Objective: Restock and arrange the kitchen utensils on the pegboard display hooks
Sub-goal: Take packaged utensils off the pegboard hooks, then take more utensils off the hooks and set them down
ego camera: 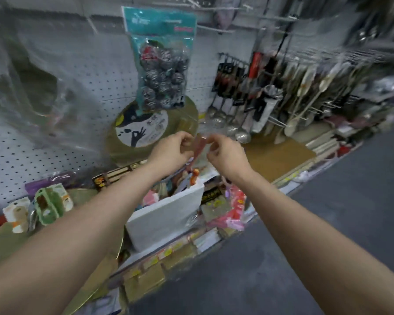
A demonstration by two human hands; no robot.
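My left hand [172, 150] and my right hand [225, 155] meet in front of the grey pegboard [66, 98]. Both pinch the top of a clear plastic packet [199, 147] with a pinkish item inside; the blur hides what the item is. The packet hangs down toward a white box [168, 214] on the shelf. A teal pack of steel scourers [163, 62] hangs on the pegboard just above my hands. Steel ladles [232, 123] and wooden spoons [305, 94] hang on hooks to the right.
A round olive-green packaged disc [146, 130] leans on the pegboard behind my left hand. A clear bag [32, 87] hangs at the left. Mixed packaged goods crowd the shelf below. Bare hooks [216, 28] stick out at the top. Grey aisle floor [328, 223] lies to the right.
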